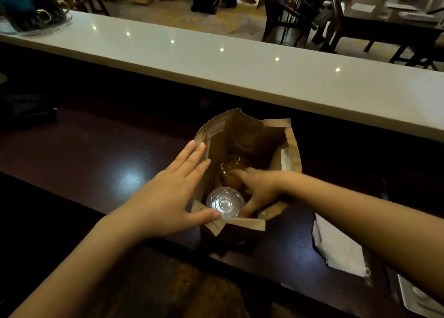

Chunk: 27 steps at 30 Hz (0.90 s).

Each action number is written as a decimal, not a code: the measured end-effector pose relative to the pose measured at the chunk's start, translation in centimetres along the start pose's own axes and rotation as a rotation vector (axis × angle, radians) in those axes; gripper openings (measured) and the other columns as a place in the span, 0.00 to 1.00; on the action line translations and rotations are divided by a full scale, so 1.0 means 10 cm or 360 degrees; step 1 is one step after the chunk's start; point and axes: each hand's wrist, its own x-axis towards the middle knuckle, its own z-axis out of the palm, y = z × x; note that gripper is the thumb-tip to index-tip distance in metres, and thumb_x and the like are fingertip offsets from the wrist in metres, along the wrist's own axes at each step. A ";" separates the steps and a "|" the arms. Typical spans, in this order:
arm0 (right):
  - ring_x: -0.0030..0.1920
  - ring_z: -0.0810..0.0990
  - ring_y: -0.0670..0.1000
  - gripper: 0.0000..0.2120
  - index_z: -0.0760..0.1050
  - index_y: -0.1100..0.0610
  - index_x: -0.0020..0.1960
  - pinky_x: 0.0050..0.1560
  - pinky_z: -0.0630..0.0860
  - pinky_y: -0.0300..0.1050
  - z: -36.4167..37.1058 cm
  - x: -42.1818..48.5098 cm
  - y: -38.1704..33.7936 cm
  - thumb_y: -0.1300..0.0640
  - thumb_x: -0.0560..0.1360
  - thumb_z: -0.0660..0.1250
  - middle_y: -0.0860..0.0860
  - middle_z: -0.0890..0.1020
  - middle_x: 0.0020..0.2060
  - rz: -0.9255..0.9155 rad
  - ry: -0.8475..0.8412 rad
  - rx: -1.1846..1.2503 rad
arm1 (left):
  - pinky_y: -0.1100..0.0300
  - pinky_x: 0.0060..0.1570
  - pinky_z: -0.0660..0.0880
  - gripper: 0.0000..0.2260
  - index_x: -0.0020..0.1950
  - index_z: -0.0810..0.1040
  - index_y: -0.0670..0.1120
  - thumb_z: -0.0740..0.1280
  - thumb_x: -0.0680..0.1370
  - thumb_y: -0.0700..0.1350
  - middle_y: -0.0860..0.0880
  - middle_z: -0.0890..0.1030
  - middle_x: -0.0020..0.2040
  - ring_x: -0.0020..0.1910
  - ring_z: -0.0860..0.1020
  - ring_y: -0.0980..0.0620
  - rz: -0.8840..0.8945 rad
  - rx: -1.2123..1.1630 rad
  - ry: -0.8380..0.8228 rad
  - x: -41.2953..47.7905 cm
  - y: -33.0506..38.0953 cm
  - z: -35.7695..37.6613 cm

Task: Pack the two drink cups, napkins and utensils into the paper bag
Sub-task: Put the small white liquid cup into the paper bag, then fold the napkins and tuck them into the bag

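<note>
Both cups upright inside the paper bag [292,149], clear-lidded cup [224,203] nearest, amber cup [234,165] behind; right hand [259,188] in the bag, grip loose between them; left hand [168,192] flat on the bag's side, holding nothing; napkins [336,248] on the worktop [96,154], right of the bag, nearer the right hand.

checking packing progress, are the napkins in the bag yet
No, the napkins lie on the table to the right of the bag, which holds only the two cups.

Open paper bag [292,149] upright, two lidded cups [224,203] inside, napkins [338,248] beside
</note>
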 end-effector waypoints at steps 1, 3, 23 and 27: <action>0.73 0.58 0.58 0.55 0.40 0.49 0.75 0.69 0.65 0.52 -0.07 -0.10 0.01 0.43 0.64 0.75 0.54 0.54 0.75 0.0013 0.0029 0.0021 | 0.61 0.64 0.43 0.43 0.74 0.42 0.52 0.57 0.67 0.69 0.59 0.29 0.71 0.64 0.23 0.67 0.0009 -0.0014 -0.0022 0.02 -0.01 -0.03; 0.73 0.59 0.57 0.54 0.41 0.49 0.75 0.71 0.65 0.53 -0.21 -0.30 0.03 0.43 0.64 0.75 0.53 0.55 0.75 0.0010 0.0109 0.0052 | 0.61 0.65 0.42 0.43 0.74 0.42 0.52 0.60 0.68 0.67 0.59 0.31 0.71 0.64 0.24 0.66 0.0026 -0.0052 -0.0044 0.05 -0.03 -0.08; 0.60 0.75 0.49 0.32 0.65 0.54 0.69 0.60 0.75 0.46 0.53 -1.79 1.48 0.54 0.69 0.73 0.54 0.74 0.64 0.0335 0.0878 0.1065 | 0.66 0.43 0.69 0.09 0.53 0.76 0.46 0.61 0.75 0.41 0.48 0.79 0.49 0.48 0.76 0.53 0.0468 -0.0983 0.0820 0.99 2.06 0.61; 0.58 0.76 0.51 0.26 0.70 0.59 0.66 0.57 0.71 0.41 1.18 -1.54 1.88 0.55 0.71 0.71 0.57 0.77 0.61 0.0726 0.0836 0.1169 | 0.54 0.53 0.72 0.15 0.59 0.73 0.41 0.62 0.73 0.40 0.40 0.76 0.59 0.56 0.75 0.43 -0.0199 -0.1001 0.0088 1.48 2.16 1.45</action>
